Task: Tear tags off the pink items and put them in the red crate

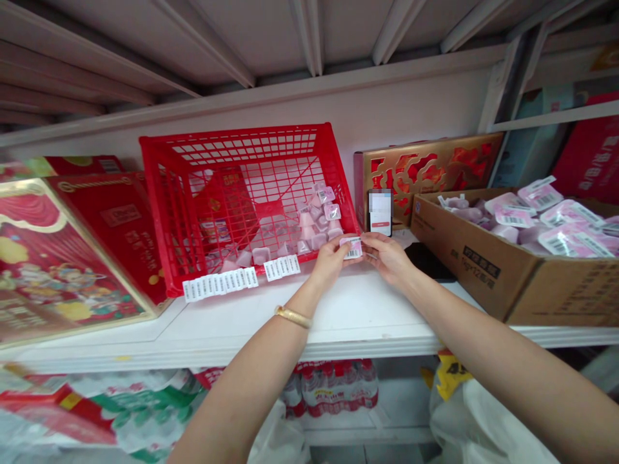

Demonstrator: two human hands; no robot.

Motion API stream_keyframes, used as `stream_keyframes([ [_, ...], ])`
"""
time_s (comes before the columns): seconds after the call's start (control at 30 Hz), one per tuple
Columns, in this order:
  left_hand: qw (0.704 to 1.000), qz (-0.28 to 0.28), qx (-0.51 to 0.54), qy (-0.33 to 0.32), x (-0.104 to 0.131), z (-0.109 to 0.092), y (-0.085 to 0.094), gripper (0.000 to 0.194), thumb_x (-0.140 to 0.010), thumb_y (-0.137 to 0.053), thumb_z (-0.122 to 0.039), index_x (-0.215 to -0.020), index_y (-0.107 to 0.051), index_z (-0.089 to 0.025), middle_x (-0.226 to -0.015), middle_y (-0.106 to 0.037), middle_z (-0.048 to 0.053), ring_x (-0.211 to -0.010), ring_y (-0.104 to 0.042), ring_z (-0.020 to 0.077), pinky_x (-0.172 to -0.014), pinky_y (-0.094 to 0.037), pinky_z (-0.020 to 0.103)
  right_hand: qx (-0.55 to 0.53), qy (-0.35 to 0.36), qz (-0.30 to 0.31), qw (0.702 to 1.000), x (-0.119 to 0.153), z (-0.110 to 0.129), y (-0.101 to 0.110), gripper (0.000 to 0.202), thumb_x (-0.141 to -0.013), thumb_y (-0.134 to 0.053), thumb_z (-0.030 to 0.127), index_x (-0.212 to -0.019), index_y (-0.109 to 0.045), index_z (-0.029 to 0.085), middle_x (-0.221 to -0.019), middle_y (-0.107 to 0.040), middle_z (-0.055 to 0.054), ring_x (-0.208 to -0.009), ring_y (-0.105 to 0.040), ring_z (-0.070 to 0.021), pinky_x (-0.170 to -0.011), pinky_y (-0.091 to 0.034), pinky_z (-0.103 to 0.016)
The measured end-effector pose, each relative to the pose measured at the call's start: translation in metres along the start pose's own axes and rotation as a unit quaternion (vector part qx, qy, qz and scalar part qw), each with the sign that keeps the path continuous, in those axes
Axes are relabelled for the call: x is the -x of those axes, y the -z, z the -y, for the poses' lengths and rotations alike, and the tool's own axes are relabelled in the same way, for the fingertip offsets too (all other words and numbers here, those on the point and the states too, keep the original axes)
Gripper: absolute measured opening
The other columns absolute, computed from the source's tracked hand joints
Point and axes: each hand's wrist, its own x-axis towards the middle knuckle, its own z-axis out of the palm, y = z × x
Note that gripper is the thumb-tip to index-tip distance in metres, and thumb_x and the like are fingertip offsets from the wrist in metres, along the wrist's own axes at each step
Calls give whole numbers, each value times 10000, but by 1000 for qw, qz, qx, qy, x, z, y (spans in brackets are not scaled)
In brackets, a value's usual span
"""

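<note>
The left hand (331,261) pinches the pink cup (354,248) by its left side, near the basket's (236,133) right front corner; the right hand (389,256), nearer the carton (464,261), meets its right edge, closure unclear

The basket (256,138) stands left of the carton (476,258).

A small, rectangular, pink-and-white plastic pack (351,248) is being held between the left hand (330,261) and the right hand (387,256), its barcoded face being turned toward the camera, just beside the red plastic basket's (176,283) near right corner.
</note>
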Motion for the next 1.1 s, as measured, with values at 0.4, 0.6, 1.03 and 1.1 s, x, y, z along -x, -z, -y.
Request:
stream_keyframes([
  [0.4,1000,0,-7,3,-1,1,1,229,-773,-654,-185,-994,-696,-146,-934,-727,56,-816,-680,172,-809,-580,400,32,21,1,999,1,1,-2,244,-539,-783,274,-753,-680,214,-648,-662,27,-579,-562,-103,-548,-416,-234],
  [0.6,999,-3,-48,12,1,-1,1,272,-779,-638,-186,-1040,-702,-140,-936,-728,66,-776,-666,159,-636,-578,282,45,9,13,999,2,1,-2,268,-502,-813,273,-686,-631,206,-615,-643,37,-582,-573,-117,-561,-429,-245],
  [1.03,999,0,-35,20,1,-1,0,250,-758,-654,-183,-995,-716,-129,-896,-731,77,-747,-660,159,-548,-519,221,54,17,42,998,-2,-4,2,215,-571,-769,327,-668,-623,203,-611,-628,27,-600,-566,-129,-590,-421,-258],
  [1.1,999,0,-29,21,1,-1,0,249,-762,-647,-186,-995,-713,-126,-887,-730,78,-742,-659,158,-551,-522,224,48,17,39,998,-2,-3,2,210,-585,-758,345,-670,-627,206,-604,-625,27,-594,-559,-129,-580,-415,-256],
])
